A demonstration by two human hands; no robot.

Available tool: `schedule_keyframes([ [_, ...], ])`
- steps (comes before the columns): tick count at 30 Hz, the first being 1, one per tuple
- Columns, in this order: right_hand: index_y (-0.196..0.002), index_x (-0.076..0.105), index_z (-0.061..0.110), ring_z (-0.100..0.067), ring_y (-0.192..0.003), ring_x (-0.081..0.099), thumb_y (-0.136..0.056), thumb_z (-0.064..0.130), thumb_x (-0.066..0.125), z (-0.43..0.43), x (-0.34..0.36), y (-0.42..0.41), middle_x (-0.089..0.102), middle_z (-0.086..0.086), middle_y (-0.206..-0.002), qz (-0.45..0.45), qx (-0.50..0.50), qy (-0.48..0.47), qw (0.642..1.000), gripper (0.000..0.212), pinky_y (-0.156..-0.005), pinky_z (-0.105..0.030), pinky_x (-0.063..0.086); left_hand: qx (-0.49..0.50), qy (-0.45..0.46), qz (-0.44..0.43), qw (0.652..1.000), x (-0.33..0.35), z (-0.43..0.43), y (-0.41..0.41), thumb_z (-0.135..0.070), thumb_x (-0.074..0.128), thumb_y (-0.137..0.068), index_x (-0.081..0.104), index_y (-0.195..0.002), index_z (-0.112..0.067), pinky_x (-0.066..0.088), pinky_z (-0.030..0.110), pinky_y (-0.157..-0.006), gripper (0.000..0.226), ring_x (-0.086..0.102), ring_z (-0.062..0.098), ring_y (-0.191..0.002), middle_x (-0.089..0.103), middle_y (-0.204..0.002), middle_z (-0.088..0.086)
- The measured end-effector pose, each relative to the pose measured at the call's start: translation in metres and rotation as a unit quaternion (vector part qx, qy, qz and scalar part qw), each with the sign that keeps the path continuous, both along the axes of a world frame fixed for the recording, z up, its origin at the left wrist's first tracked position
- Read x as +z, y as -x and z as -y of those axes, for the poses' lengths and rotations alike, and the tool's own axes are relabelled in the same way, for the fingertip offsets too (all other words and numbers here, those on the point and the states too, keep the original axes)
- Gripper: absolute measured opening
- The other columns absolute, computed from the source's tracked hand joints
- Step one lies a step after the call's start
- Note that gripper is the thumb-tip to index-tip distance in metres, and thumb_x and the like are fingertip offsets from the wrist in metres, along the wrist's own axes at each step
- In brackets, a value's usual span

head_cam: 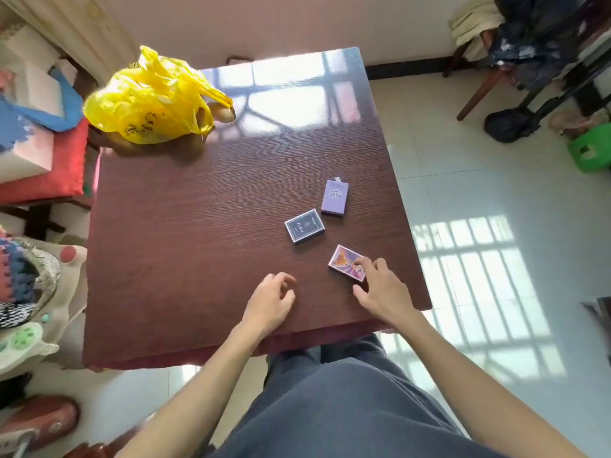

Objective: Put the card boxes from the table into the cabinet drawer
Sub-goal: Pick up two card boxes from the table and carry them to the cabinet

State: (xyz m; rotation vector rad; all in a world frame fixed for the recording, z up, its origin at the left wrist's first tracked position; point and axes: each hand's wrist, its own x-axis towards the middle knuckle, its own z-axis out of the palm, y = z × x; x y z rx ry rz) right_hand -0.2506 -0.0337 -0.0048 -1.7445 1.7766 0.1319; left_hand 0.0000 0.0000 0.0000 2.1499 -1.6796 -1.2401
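Observation:
Three card boxes lie on the dark wooden table (185, 233), right of its middle. The lilac box (334, 197) is farthest from me, and the dark blue-grey box (304, 225) lies flat just left of and below it. Nearest is the pink and purple box (345, 261). My right hand (383, 290) rests over its near right corner, fingertips touching it, thumb apart on the table, no grip closed. My left hand (271, 300) hovers over the table left of the boxes, fingers loosely curled and holding nothing. No cabinet drawer is in view.
A yellow plastic bag (148, 100) sits at the table's far left corner. Stacked boxes and a red cushion (49, 163) crowd the left side. A chair with dark bags (529, 44) and a green stool (591, 150) stand at the right on the tiled floor.

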Motion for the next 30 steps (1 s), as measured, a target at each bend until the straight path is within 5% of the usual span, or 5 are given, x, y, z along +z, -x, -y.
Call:
schedule_keyframes([
  [3, -0.151, 0.021, 0.044, -0.038, -0.111, 0.055, -0.087, 0.041, 0.061, 0.025, -0.002, -0.017, 0.036, -0.010, -0.141, -0.106, 0.074, -0.008, 0.992, 0.075, -0.086, -0.049, 0.050, -0.092, 0.048, 0.115, 0.988, -0.007, 0.062, 0.018, -0.023, 0.056, -0.085, 0.048, -0.133, -0.029, 0.050, 0.047, -0.092, 0.049, 0.045, 0.030, -0.115, 0.044, -0.131, 0.008],
  [9, -0.154, 0.007, 0.053, -0.046, -0.115, 0.060, -0.091, 0.047, 0.057, 0.044, -0.021, -0.029, 0.019, -0.012, -0.162, -0.133, 0.135, -0.065, 0.980, 0.081, -0.089, -0.046, 0.053, -0.233, 0.044, 0.242, 0.941, -0.033, 0.127, 0.036, -0.009, 0.055, -0.081, 0.019, -0.147, -0.043, 0.041, 0.063, -0.094, 0.083, 0.017, 0.042, -0.137, 0.009, -0.155, 0.010],
  [22, -0.155, 0.021, 0.047, -0.042, -0.102, 0.065, -0.098, 0.030, 0.059, 0.056, -0.033, -0.041, 0.028, -0.013, -0.151, -0.168, 0.161, -0.075, 0.970, 0.070, -0.076, -0.042, 0.053, -0.273, 0.040, 0.243, 0.930, -0.055, 0.147, 0.041, -0.006, 0.048, -0.088, 0.036, -0.135, -0.040, 0.050, 0.048, -0.076, 0.060, 0.034, 0.040, -0.119, 0.027, -0.142, 0.015],
  [26, -0.149, 0.027, 0.050, -0.043, -0.099, 0.066, -0.095, 0.032, 0.054, 0.052, -0.030, -0.033, 0.035, -0.009, -0.141, -0.101, 0.097, -0.082, 0.987, 0.063, -0.080, -0.044, 0.052, -0.243, 0.015, 0.231, 0.942, -0.053, 0.141, 0.035, -0.003, 0.051, -0.083, 0.037, -0.127, -0.040, 0.044, 0.040, -0.063, 0.059, 0.036, 0.035, -0.109, 0.037, -0.122, 0.012],
  [30, -0.137, 0.032, 0.061, -0.033, -0.105, 0.064, -0.087, 0.046, 0.056, 0.032, -0.017, -0.012, 0.048, -0.002, -0.124, 0.113, -0.091, -0.121, 0.982, 0.057, -0.094, -0.049, 0.052, -0.147, -0.037, 0.137, 0.979, -0.040, 0.111, 0.008, -0.021, 0.060, -0.079, 0.038, -0.129, -0.046, 0.047, 0.046, -0.085, 0.059, 0.039, 0.034, -0.112, 0.040, -0.121, 0.010],
])
